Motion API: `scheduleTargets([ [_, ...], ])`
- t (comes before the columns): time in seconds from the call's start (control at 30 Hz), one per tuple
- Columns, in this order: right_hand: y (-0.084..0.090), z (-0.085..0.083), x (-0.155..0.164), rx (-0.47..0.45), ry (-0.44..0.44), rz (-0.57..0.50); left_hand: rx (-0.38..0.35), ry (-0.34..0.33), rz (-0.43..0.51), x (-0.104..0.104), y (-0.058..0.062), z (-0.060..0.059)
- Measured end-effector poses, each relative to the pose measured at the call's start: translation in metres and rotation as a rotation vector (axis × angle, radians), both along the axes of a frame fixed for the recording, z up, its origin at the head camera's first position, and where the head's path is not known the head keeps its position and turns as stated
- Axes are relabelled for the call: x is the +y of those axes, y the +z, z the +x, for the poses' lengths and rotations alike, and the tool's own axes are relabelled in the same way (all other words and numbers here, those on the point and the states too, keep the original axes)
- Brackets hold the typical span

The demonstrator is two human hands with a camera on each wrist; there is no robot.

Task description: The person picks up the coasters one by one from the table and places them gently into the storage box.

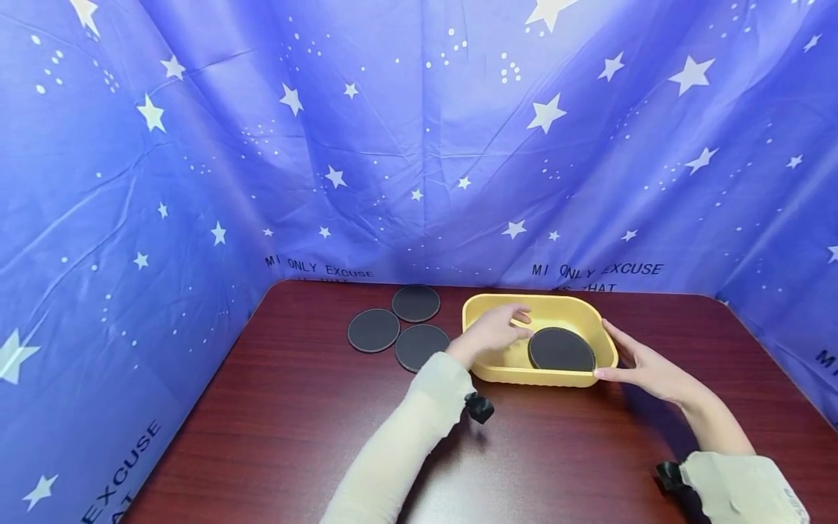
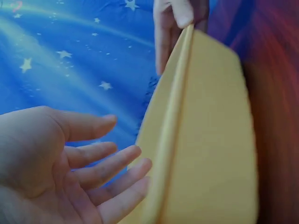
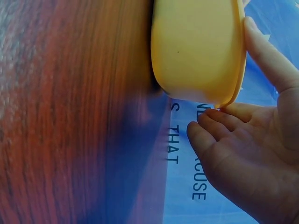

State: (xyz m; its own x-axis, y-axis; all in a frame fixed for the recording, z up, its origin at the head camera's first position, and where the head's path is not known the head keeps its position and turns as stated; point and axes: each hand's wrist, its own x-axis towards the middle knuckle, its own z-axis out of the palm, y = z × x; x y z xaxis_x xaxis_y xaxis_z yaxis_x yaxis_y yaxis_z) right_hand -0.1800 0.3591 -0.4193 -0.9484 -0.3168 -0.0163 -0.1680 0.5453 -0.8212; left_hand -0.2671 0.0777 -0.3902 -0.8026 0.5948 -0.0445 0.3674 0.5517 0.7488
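Observation:
A yellow plastic bin (image 1: pixel 524 377) stands on the table with one round black coaster (image 1: pixel 561 350) inside, toward its right end. My left hand (image 1: pixel 492 331) reaches over the bin's left part with loosely bent fingers and nothing between them. In the left wrist view its fingers (image 2: pixel 126 161) are beside the bin's rim. At the right end, my right hand (image 1: pixel 648 370) holds the bin, thumb on the front rim and fingers along the outer side. The right wrist view shows its thumb (image 3: pixel 268 53) against the rim of the bin (image 3: pixel 198 46).
Left of the bin, several black coasters lie flat on the dark red wooden table (image 1: pixel 294 422): a back one (image 1: pixel 416 303), a left one (image 1: pixel 373 330) and a front one (image 1: pixel 419 347) partly behind the left wrist. A blue star-patterned curtain (image 1: pixel 393 109) hangs behind the table.

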Motion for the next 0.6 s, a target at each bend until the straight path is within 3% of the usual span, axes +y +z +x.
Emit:
scheduleTargets([
  [0.27,0.002,-0.002,0.000,-0.007,0.008,-0.002,0.091,0.068,0.105,-0.058,0.020,-0.011],
  [0.43,0.001,-0.004,0.002,-0.013,0.003,0.002,0.068,0.149,0.168,-0.108,0.018,-0.021],
  [0.6,-0.002,-0.003,0.003,-0.012,0.003,0.001,0.094,0.286,0.130,-0.159,0.008,-0.028],
])
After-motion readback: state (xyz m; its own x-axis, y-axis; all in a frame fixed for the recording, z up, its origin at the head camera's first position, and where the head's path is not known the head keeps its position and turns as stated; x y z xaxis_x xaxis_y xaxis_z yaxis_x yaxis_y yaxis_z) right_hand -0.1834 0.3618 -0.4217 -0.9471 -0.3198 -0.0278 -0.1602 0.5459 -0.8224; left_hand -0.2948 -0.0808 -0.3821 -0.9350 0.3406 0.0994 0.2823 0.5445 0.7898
